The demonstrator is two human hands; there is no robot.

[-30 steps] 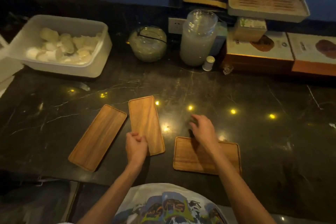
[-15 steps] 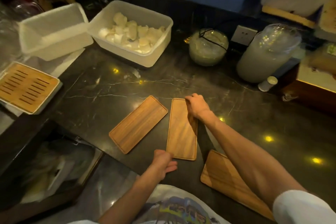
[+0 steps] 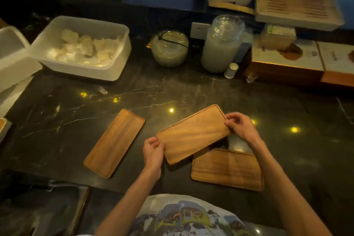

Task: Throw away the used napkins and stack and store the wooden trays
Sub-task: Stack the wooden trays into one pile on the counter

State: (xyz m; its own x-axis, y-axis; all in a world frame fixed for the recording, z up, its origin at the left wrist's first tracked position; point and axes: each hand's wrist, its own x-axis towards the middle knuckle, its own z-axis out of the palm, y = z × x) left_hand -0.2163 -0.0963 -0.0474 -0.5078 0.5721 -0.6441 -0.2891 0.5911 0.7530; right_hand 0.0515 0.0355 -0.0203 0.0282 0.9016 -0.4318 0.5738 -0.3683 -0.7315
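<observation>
Held tray: a wooden tray (image 3: 193,133) is lifted off the counter (image 3: 191,90), tilted, its long axis running from 8 o'clock up to 2 o'clock; it sits near the middle of the view.
Left hand: the left hand (image 3: 153,152) grips the tray's 8 o'clock short end, fingers curled and closed on the rim, thumb on top.
Right hand: the right hand (image 3: 240,125) pinches the tray's 2 o'clock end at the corner, fingers bent and closed on the edge.
Lower tray: a second wooden tray (image 3: 228,169) lies flat on the counter at 5 o'clock from the held one; the held tray's near edge overlaps its upper left corner in the view, and whether they touch cannot be told.
Left tray: a third wooden tray (image 3: 114,142) lies flat at 9 o'clock from the held one, apart from it, slanted the same way.
Bin: a white plastic bin (image 3: 115,51) stands at 11 o'clock, far side of the counter, with pale crumpled napkins (image 3: 86,46) inside.
Second bin: another white bin (image 3: 13,59) sits at the left edge, just beside the first.
Jars: a round glass jar (image 3: 170,50) at 12 o'clock; a taller lidded jar (image 3: 222,44) at 1 o'clock, with a small white bottle (image 3: 231,70) at its foot.
Boxes: flat boxes (image 3: 298,59) at 2 o'clock, with a slatted tray (image 3: 295,4) above them.
</observation>
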